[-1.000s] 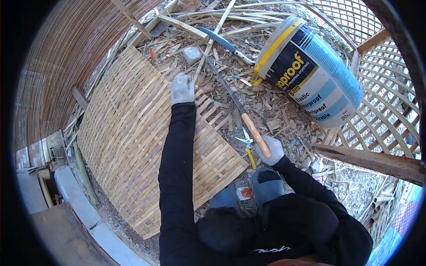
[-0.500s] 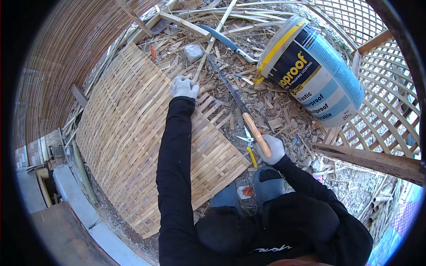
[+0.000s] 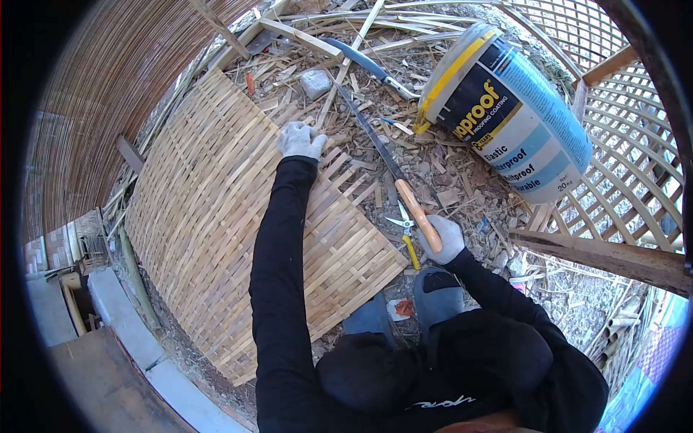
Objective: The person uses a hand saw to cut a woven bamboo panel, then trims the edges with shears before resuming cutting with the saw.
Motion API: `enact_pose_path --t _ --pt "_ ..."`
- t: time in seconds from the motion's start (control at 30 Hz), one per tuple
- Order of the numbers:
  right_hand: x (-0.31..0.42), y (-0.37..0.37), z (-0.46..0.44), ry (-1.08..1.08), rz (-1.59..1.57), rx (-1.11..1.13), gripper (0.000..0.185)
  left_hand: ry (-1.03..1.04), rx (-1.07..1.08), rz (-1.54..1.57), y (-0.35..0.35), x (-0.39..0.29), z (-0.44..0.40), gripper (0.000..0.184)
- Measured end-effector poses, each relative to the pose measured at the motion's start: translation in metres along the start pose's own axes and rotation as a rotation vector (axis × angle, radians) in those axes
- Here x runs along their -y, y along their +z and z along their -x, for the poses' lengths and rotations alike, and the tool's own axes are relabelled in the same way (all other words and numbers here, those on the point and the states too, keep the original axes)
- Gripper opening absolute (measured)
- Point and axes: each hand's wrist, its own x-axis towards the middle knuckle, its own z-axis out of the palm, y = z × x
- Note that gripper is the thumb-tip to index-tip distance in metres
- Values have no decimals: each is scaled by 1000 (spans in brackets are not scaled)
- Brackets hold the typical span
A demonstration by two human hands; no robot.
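Observation:
A woven bamboo mat [image 3: 216, 195] lies on the ground, with loose strip ends along its right edge. My left hand [image 3: 301, 141], in a grey-white glove, grips that edge near the top with its fingers curled; the fingertips are partly hidden. In my right hand [image 3: 446, 239], also gloved, is the wooden handle of a long knife [image 3: 377, 141]. Its dark, narrow blade points up and away, over the scraps beside the mat. Yellow-handled snips [image 3: 411, 249] lie with their blades apart, just left of my right hand.
A large coating bucket [image 3: 520, 119] leans at the upper right. A curved saw [image 3: 368, 63], a stone block [image 3: 315, 84] and bamboo scraps lie beyond the mat. Lattice panels [image 3: 628, 151] stand right, a slatted screen [image 3: 108, 115] left. My shoes [image 3: 438, 294] are at the mat's near edge.
Both hands keep nearly the same places and holds. The long knife has shifted very slightly, and the view has moved a little.

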Motion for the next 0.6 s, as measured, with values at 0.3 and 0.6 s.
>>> enact_pose_path --t 0.3,0.6 --pt "7 -2 0 -18 0 -37 27 118 -228 45 21 -3 16 22" --pt "5 -4 0 29 0 -2 34 121 -346 189 12 -14 17 21"
